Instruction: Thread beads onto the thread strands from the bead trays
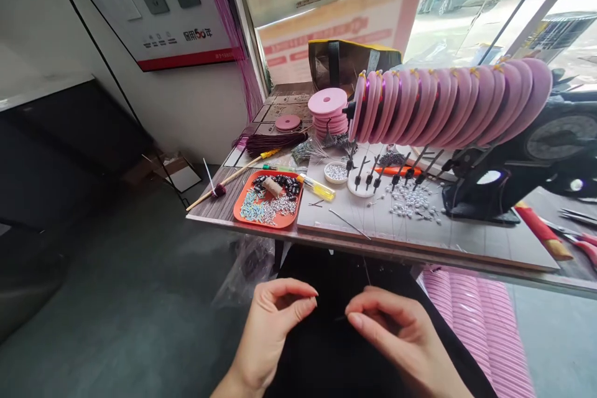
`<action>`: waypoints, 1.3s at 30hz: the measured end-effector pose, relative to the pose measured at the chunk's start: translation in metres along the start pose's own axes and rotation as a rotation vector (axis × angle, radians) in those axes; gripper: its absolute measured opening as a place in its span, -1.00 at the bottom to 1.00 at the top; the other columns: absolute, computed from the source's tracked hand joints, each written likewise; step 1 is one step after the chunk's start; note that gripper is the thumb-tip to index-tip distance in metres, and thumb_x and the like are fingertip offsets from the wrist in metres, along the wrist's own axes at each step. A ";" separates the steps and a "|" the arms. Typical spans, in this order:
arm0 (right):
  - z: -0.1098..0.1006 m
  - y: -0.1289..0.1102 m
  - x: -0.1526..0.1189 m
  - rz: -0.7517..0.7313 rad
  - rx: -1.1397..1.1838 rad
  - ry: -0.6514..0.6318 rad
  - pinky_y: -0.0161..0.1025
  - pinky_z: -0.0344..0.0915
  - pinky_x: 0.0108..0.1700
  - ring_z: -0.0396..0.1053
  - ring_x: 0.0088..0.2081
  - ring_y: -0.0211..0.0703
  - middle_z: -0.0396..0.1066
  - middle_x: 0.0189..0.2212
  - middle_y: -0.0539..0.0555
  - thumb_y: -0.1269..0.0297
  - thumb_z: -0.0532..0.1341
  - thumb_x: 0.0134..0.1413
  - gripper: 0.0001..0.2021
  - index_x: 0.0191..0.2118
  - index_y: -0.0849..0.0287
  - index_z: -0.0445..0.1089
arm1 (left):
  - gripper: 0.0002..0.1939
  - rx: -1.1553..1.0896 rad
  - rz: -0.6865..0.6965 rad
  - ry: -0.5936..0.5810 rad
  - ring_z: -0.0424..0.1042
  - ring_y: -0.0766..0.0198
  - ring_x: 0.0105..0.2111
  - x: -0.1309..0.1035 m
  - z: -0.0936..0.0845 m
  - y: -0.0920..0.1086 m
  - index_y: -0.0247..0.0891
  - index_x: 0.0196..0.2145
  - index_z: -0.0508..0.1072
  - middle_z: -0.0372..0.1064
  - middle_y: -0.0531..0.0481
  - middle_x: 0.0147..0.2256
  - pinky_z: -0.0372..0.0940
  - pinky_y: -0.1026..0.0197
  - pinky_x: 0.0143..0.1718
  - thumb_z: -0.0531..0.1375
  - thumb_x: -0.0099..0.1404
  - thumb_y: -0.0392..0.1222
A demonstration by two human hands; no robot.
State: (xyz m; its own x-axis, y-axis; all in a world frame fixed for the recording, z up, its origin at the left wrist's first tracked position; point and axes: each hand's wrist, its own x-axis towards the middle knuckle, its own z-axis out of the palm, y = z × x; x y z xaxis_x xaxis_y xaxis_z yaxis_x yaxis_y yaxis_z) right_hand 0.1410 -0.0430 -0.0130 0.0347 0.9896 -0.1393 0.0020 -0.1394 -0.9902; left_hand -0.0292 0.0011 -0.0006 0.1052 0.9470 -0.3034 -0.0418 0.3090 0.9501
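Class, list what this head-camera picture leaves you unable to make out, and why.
All in the head view:
- Left hand: anything between its fingertips is too small to tell.
- Thin strand: its lower end is hidden by the right hand.
- Pink-handled tool: cut off by the right edge.
- Window poster: lettering blurred.

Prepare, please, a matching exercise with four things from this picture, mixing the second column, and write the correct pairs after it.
Column 1
1. Tray
2. Stack of discs
3. Tool handle
4. Right hand

Column 2
A. Yellow, lying just right of the tray
B. In front of dark clothing
C. Orange, with beads inside
D. Pink, piled flat

Pairs: 1-C, 2-D, 3-A, 4-B
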 end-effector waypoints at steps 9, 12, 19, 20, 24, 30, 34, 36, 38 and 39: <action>0.011 -0.004 -0.003 -0.320 -0.297 0.017 -0.38 -0.04 -0.62 0.07 -0.65 -0.35 0.28 -0.66 -0.04 0.32 0.17 0.02 -0.85 -0.48 0.19 0.43 | -0.96 0.096 0.094 -0.030 0.41 0.35 -0.49 -0.017 0.006 -0.014 -0.22 -0.56 0.56 0.50 0.05 -0.55 0.28 0.41 -0.43 0.35 -0.06 -0.25; 0.012 -0.005 -0.004 -0.353 -0.351 0.023 -0.39 -0.04 -0.63 0.05 -0.68 -0.37 0.22 -0.71 -0.07 0.34 0.15 0.01 -0.85 -0.49 0.20 0.43 | -0.97 0.127 0.183 -0.040 0.41 0.32 -0.46 -0.019 0.006 -0.017 -0.22 -0.56 0.54 0.47 0.05 -0.53 0.29 0.37 -0.39 0.33 -0.03 -0.29; 0.014 -0.008 -0.003 -0.352 -0.436 -0.040 -0.41 0.00 -0.61 0.08 -0.66 -0.36 0.19 -0.70 -0.08 0.40 0.12 -0.01 -0.85 -0.51 0.22 0.38 | -0.94 0.168 0.311 -0.079 0.40 0.28 -0.43 -0.021 0.004 -0.025 -0.22 -0.54 0.49 0.43 0.04 -0.50 0.30 0.30 -0.36 0.30 0.02 -0.33; 0.013 -0.009 -0.003 -0.343 -0.438 -0.056 -0.41 0.01 -0.60 0.10 -0.65 -0.36 0.21 -0.69 -0.07 0.41 0.12 -0.01 -0.85 -0.52 0.23 0.38 | -0.93 0.179 0.315 -0.081 0.40 0.28 -0.43 -0.020 0.004 -0.025 -0.22 -0.54 0.49 0.42 0.04 -0.50 0.29 0.30 -0.36 0.30 0.03 -0.33; 0.013 -0.011 -0.002 -0.324 -0.423 -0.085 -0.42 0.06 -0.58 0.16 -0.62 -0.34 0.26 -0.65 -0.04 0.44 0.11 -0.02 -0.86 -0.52 0.22 0.35 | -0.95 0.210 0.318 -0.091 0.40 0.28 -0.43 -0.019 0.004 -0.025 -0.22 -0.52 0.49 0.41 0.04 -0.50 0.29 0.29 -0.35 0.29 0.04 -0.32; 0.013 -0.012 -0.001 -0.322 -0.405 -0.073 -0.43 0.08 -0.57 0.19 -0.61 -0.34 0.28 -0.64 -0.04 0.45 0.11 -0.03 -0.87 -0.53 0.21 0.33 | -0.98 0.214 0.284 -0.102 0.40 0.26 -0.42 -0.018 0.003 -0.027 -0.22 -0.50 0.52 0.42 0.02 -0.49 0.29 0.27 -0.35 0.27 0.07 -0.29; 0.013 -0.011 -0.002 -0.309 -0.403 -0.076 -0.42 0.10 -0.57 0.20 -0.60 -0.33 0.29 -0.63 -0.03 0.46 0.11 -0.04 -0.87 -0.53 0.20 0.33 | -0.98 0.204 0.272 -0.111 0.41 0.24 -0.43 -0.019 0.004 -0.028 -0.23 -0.50 0.53 0.43 0.00 -0.49 0.30 0.25 -0.35 0.28 0.06 -0.27; 0.013 -0.012 -0.001 -0.303 -0.412 -0.083 -0.42 0.10 -0.57 0.19 -0.60 -0.33 0.29 -0.63 -0.03 0.46 0.11 -0.04 -0.87 -0.53 0.20 0.33 | -0.98 0.204 0.268 -0.108 0.41 0.24 -0.43 -0.019 0.004 -0.027 -0.24 -0.50 0.53 0.43 -0.01 -0.49 0.31 0.24 -0.36 0.28 0.06 -0.27; 0.013 -0.012 -0.001 -0.299 -0.421 -0.089 -0.41 0.10 -0.57 0.19 -0.60 -0.32 0.29 -0.63 -0.03 0.45 0.10 -0.04 -0.87 -0.53 0.20 0.33 | -0.97 0.209 0.269 -0.106 0.41 0.24 -0.43 -0.019 0.004 -0.026 -0.24 -0.50 0.54 0.43 -0.01 -0.49 0.31 0.24 -0.36 0.27 0.07 -0.27; 0.013 -0.012 0.000 -0.295 -0.425 -0.091 -0.41 0.11 -0.57 0.20 -0.60 -0.32 0.29 -0.63 -0.03 0.45 0.10 -0.04 -0.87 -0.53 0.20 0.33 | -0.97 0.213 0.270 -0.108 0.41 0.24 -0.43 -0.019 0.005 -0.026 -0.23 -0.50 0.54 0.43 -0.01 -0.49 0.31 0.24 -0.36 0.27 0.07 -0.27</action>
State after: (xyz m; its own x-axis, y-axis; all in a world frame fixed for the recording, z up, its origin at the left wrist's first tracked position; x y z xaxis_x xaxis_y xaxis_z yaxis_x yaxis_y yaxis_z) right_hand 0.1283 -0.0413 -0.0009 -0.1157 0.9852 0.1267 0.4043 0.1632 -0.9000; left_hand -0.0256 -0.0251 -0.0191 0.2236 0.9738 -0.0411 0.1246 0.0133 0.9921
